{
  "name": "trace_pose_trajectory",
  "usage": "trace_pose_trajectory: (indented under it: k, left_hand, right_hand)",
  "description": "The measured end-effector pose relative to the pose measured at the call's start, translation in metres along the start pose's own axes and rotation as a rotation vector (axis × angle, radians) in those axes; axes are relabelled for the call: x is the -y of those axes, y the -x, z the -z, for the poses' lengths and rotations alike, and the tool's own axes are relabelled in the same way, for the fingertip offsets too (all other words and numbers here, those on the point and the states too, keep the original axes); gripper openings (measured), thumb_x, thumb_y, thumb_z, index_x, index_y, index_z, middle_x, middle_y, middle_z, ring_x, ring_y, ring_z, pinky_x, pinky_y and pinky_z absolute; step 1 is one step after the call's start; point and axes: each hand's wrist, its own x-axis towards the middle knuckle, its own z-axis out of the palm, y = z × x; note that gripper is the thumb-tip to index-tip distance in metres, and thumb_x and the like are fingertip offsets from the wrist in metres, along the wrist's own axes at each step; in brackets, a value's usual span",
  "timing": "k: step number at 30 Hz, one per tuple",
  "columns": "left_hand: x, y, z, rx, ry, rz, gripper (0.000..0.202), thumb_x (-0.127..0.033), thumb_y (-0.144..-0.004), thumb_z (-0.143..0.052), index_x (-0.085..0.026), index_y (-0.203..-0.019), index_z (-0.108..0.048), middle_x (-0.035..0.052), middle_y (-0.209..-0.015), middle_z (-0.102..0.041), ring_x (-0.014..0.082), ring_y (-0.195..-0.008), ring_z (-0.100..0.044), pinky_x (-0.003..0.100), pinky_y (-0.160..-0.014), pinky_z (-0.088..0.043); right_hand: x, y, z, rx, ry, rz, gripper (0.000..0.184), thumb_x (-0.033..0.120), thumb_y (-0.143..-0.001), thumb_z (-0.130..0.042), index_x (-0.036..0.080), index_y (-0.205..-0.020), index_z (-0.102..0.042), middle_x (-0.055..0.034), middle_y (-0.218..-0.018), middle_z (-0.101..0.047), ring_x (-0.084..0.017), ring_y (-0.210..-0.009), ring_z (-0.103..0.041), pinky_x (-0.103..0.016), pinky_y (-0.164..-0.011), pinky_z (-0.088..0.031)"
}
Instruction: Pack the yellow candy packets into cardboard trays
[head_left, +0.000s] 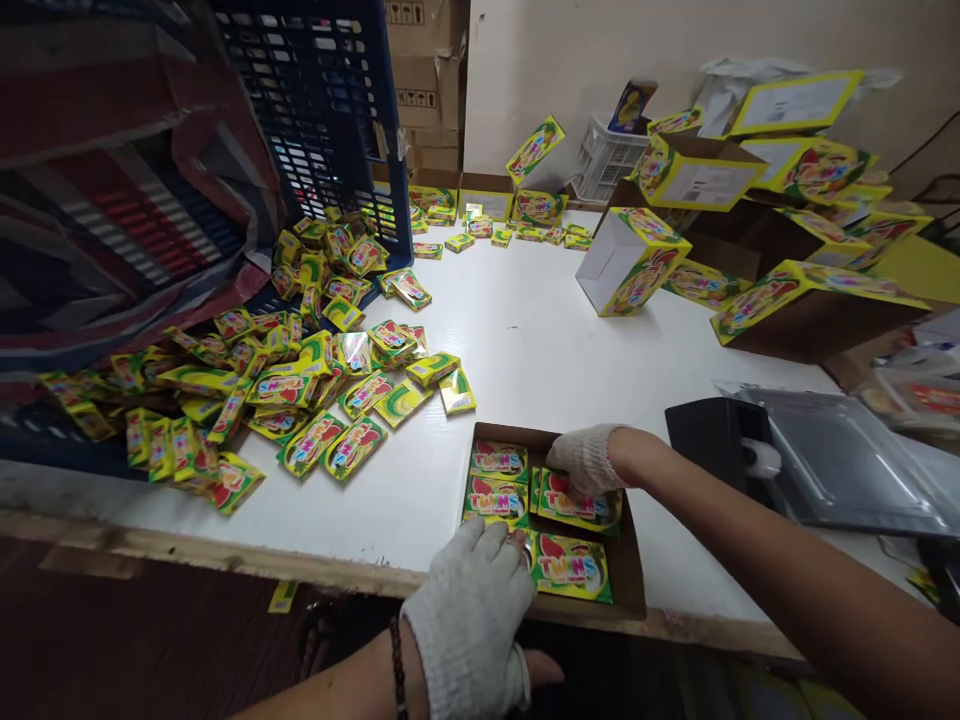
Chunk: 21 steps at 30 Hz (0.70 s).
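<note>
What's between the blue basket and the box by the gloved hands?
Loose Twins packs lie on the white table between the basket and the box, as the head view shows.

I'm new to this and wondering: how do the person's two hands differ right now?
The left hand wears a dark bracelet; the right hand shows none. The left hand spreads over the carton's near left corner; the right hand comes over its far right corner, fingers bent down to packs. Both wear whitish gloves.
</note>
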Motion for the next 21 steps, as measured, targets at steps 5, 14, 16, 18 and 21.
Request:
trace_pose_trajectory:
  k: [5,14,16,18,21]
  left_hand:
    - [0.002,-0.003,-0.01,-0.094,-0.004,-0.037,0.073,-0.07,-0.079,-0.056,-0.011,-0.122,-0.062,0.0169,-0.131,-0.06,0.0371,-0.125,-0.051,0.055,-0.111,-0.035]
    - [0.067,0.022,0.0,-0.834,0.052,0.078,0.025,-0.032,-0.094,-0.046,-0.02,-0.113,-0.057,0.0109,-0.111,-0.064,0.0221,-0.107,-0.06,0.036,-0.092,-0.05]
    - [0.105,0.03,0.006,-0.764,-0.102,0.496,0.026,-0.028,-0.087,-0.053,-0.019,-0.111,-0.058,0.013,-0.112,-0.062,0.0269,-0.105,-0.059,0.04,-0.089,-0.05]
    - [0.139,0.037,0.008,-0.573,-0.227,0.799,0.035,-0.03,-0.08,-0.061,-0.016,-0.111,-0.058,0.015,-0.11,-0.06,0.0318,-0.101,-0.059,0.044,-0.085,-0.048]
    - [0.166,0.045,0.003,-0.438,-0.323,0.852,0.03,-0.032,-0.08,-0.06,-0.015,-0.105,-0.061,0.0134,-0.106,-0.061,0.0319,-0.102,-0.057,0.044,-0.088,-0.044]
  right_hand:
    - [0.008,-0.006,-0.004,0.082,0.014,0.034,0.032,0.01,-0.07,-0.062,0.01,-0.1,-0.075,-0.015,-0.095,-0.074,-0.028,-0.085,-0.069,-0.032,-0.065,-0.048]
    - [0.015,-0.009,-0.027,0.018,-0.178,-0.178,0.033,0.008,-0.058,-0.067,0.019,-0.088,-0.076,-0.0088,-0.087,-0.073,-0.027,-0.08,-0.07,-0.03,-0.063,-0.047]
    - [0.016,-0.011,-0.028,0.021,-0.208,-0.173,0.035,0.007,-0.056,-0.067,0.02,-0.087,-0.075,-0.008,-0.085,-0.073,-0.027,-0.078,-0.069,-0.029,-0.059,-0.046]
    - [0.015,-0.01,-0.03,-0.047,-0.229,-0.149,0.042,0.006,-0.054,-0.067,0.021,-0.092,-0.074,-0.0082,-0.091,-0.072,-0.027,-0.079,-0.068,-0.029,-0.057,-0.044]
    - [0.013,-0.004,-0.033,-0.183,-0.209,-0.126,0.043,0.009,-0.059,-0.067,0.021,-0.1,-0.071,-0.0097,-0.102,-0.069,-0.027,-0.085,-0.067,-0.028,-0.059,-0.041]
